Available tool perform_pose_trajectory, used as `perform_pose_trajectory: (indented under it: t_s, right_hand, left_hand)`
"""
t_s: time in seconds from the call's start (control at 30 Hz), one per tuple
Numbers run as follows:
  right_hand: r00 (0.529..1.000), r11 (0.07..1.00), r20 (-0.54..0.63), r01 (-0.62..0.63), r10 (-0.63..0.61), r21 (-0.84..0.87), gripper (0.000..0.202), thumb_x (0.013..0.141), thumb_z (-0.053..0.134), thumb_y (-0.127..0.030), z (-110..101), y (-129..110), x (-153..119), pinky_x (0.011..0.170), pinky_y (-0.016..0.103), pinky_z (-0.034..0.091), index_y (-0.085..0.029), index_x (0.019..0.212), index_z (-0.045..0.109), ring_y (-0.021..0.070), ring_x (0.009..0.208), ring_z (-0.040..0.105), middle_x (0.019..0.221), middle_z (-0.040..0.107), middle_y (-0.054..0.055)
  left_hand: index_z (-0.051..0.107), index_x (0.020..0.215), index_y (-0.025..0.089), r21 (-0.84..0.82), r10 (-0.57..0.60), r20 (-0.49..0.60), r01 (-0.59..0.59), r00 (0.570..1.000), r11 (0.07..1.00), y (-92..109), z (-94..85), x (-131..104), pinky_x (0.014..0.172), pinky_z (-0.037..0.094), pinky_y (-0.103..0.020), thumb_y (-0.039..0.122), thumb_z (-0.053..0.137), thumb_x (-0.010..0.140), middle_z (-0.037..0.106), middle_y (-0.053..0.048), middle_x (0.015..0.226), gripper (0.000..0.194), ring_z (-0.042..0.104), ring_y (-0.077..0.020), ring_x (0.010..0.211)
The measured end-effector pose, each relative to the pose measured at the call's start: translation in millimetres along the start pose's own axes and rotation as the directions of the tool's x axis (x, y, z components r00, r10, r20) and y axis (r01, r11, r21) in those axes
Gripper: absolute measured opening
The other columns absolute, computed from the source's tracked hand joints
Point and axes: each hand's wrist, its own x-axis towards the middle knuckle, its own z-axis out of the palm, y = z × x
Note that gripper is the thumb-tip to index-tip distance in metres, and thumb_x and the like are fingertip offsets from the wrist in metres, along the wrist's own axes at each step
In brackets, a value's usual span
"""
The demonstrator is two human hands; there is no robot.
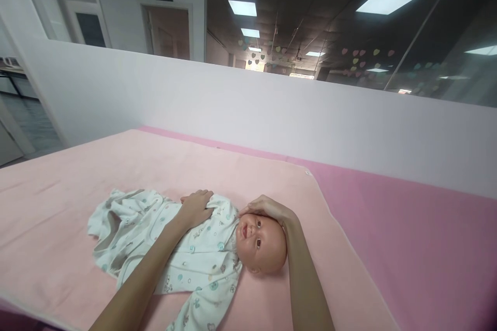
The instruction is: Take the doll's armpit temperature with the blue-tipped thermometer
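Observation:
A baby doll (pixel 267 248) lies on its back on a pink mat, its head to the right and its face up. It wears a white gown (pixel 194 258) with small green and grey prints. My left hand (pixel 197 208) is closed over the sleeved arm on the doll's far side, and a bit of the doll's hand peeks out beside it. Curved round the top and far side of the doll's head is my right hand (pixel 267 207), touching it. The near sleeve (pixel 212 302) stretches toward me, and the gown's lower part lies rumpled at left.
The light pink mat (pixel 77 176) covers a brighter pink surface (pixel 373 217) that shows at right and along the back. Behind it stands a low white wall (pixel 252 108), with a window (pixel 310 26) above. Two doors are at the back left.

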Motion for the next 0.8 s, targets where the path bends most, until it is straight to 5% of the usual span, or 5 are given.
perform_pose_trajectory:
  t_s: [0.53,0.8]
  right_hand:
    - [0.994,0.958,0.108,0.029,0.002,-0.285,0.047,0.073,0.060,-0.054,1.2,-2.5,-2.6,0.092,0.031,0.039,-0.017,0.101,0.068,0.0234,0.108,0.053,0.104,0.067,0.005]
    - [0.998,0.948,0.063,0.014,0.006,-0.319,0.036,0.072,0.063,-0.045,-1.0,1.0,0.3,0.075,0.026,0.043,-0.015,0.090,0.071,0.0184,0.086,0.059,0.089,0.069,0.004]
  left_hand:
    - [0.052,0.091,0.020,0.006,0.009,-0.002,-0.009,1.000,1.000,1.4,-1.6,-0.9,0.080,0.037,-0.036,0.022,0.045,0.072,0.060,-0.008,0.096,0.020,0.052,-0.0266,0.097]
    - [0.051,0.090,0.020,0.012,0.018,-0.011,-0.018,1.000,1.000,-0.1,0.1,-0.9,0.080,0.037,-0.035,0.022,0.045,0.072,0.060,-0.008,0.095,0.019,0.053,-0.0256,0.096]
